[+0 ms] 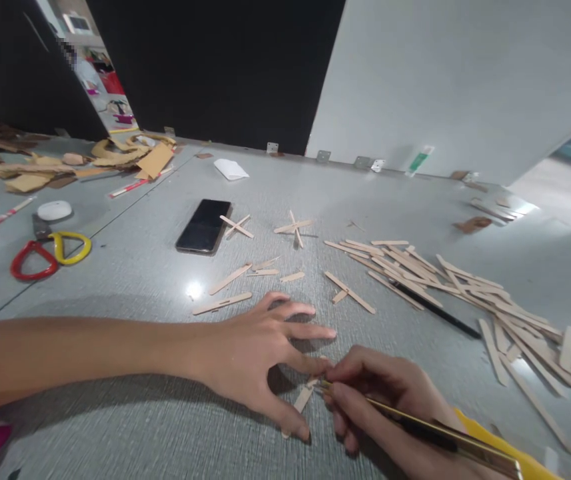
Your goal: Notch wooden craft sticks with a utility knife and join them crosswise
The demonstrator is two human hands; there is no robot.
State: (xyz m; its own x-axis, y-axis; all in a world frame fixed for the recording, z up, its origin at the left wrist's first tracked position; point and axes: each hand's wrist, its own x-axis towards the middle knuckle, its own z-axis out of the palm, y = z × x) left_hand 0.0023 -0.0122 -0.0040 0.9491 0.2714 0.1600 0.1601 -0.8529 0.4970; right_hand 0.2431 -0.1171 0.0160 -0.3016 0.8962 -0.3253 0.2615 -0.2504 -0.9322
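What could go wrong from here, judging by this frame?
The gold-and-black tool in the right hand has its tip close to the left hand's index fingertip; a slip could nick it, if the tip is sharp, which I can't tell.

The wooden stick beneath is thin and might split under pressure.

The crossed sticks beside the phone could be knocked apart if it is moved.
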